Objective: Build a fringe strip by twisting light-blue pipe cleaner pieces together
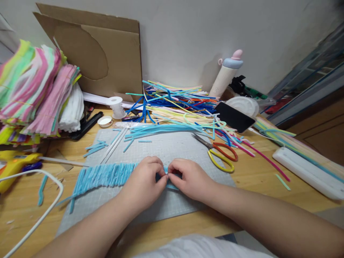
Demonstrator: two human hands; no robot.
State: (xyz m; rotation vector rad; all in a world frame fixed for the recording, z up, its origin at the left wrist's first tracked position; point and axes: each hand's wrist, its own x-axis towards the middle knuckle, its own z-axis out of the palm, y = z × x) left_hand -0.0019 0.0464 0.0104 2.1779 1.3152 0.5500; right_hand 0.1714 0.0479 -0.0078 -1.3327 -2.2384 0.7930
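A row of short light-blue pipe cleaner pieces point(107, 175), set side by side as a band, lies across the grey cutting mat point(150, 211). My left hand point(146, 181) is closed at the band's right end, thumb and fingers pinched together. Right beside it, my right hand point(190, 179) pinches at the same end, the fingertips of both hands nearly touching. A bit of blue pipe cleaner shows between and below the fingertips; the exact spot they grip is mostly hidden. Scissors point(215, 152) with red and yellow handles lie beyond my right hand.
Cut blue pieces point(95, 147) and long blue pipe cleaners point(163, 130) lie behind the band. A yellow glue gun point(16, 165) with a white cord point(57, 182) sits left. Farther back are a pipe cleaner pile point(177, 100), a phone point(235, 117) and a bottle point(225, 77).
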